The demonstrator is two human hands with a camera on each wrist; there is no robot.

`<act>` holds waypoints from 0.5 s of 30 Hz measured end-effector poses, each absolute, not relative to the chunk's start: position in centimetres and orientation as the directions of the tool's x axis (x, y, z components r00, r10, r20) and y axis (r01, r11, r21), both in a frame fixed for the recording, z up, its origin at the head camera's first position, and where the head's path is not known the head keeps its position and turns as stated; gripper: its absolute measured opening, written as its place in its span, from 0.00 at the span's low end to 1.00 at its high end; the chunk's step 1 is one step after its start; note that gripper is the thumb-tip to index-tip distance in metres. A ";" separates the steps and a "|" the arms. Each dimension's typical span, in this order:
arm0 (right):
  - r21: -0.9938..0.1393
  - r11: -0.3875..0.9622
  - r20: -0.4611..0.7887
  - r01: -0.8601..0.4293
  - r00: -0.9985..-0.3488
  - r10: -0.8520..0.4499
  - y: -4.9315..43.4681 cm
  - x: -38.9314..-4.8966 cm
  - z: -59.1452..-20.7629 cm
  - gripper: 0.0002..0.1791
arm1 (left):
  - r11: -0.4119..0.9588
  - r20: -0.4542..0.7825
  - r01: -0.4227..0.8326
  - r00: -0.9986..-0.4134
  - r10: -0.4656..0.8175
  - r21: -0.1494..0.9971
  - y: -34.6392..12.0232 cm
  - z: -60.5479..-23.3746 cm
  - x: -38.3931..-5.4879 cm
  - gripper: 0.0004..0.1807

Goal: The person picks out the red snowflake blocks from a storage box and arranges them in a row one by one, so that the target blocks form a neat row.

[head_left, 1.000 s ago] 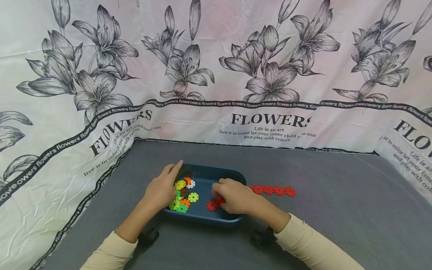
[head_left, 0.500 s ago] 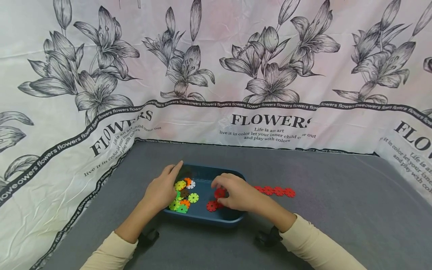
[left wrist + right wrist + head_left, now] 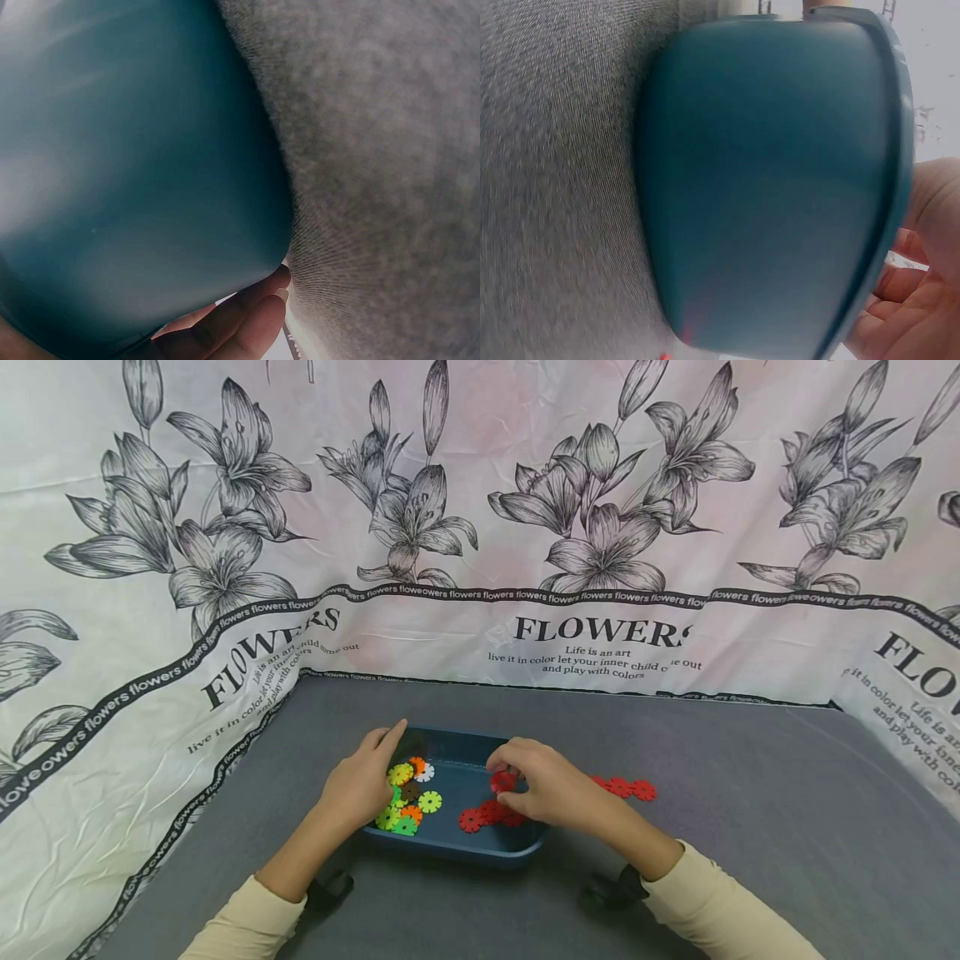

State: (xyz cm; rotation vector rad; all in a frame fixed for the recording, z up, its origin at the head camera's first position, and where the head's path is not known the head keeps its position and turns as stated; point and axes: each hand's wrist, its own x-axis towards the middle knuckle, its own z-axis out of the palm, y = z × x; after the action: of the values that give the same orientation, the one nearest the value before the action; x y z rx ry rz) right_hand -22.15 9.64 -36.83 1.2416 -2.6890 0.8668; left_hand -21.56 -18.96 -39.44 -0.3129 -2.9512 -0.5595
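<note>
A dark blue plastic tray (image 3: 442, 852) lies on the grey cloth. My left hand (image 3: 360, 785) grips its left end, index finger along the far rim; in the left wrist view, fingertips (image 3: 259, 319) press against its outer wall. Above the tray's right end, my right hand (image 3: 551, 785) pinches a red notched interlocking disc (image 3: 503, 782) between fingers and thumb. Below it, a short row of red discs (image 3: 491, 812) rests on the tray floor. Yellow, green, orange, white and brown discs (image 3: 405, 793) are gathered at the left end. In the right wrist view, the tray wall (image 3: 772, 180) hides the discs.
A row of red discs (image 3: 630, 789) lies on the cloth to the right of the tray, partly hidden by my right hand and forearm. Behind the grey tabletop (image 3: 750, 777) hangs a flower-printed curtain (image 3: 480, 635).
My right hand has risen from the tray floor and moved right with the red disc, uncovering more of the red discs below. My left hand has stayed on the tray.
</note>
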 end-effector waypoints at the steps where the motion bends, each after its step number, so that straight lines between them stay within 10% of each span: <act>1: -0.468 0.521 0.279 -0.714 -0.679 -0.679 9.8 -22.1 -36.7 0.18 | 0.910 0.158 0.225 -0.971 0.180 0.348 -19.0 -39.4 -21.6 0.46; 15: -0.459 0.545 0.330 -0.702 -0.704 -0.628 13.0 -21.8 -35.9 0.18 | 0.907 0.158 0.228 -0.970 0.182 0.354 -19.0 -39.4 -21.6 0.45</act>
State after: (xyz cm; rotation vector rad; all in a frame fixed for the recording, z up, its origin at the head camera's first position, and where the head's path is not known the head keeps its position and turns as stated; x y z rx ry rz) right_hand -21.82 13.01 -35.95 1.1455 -2.6483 0.8733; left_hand -21.56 -18.99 -39.44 -0.3187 -2.9487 -0.5687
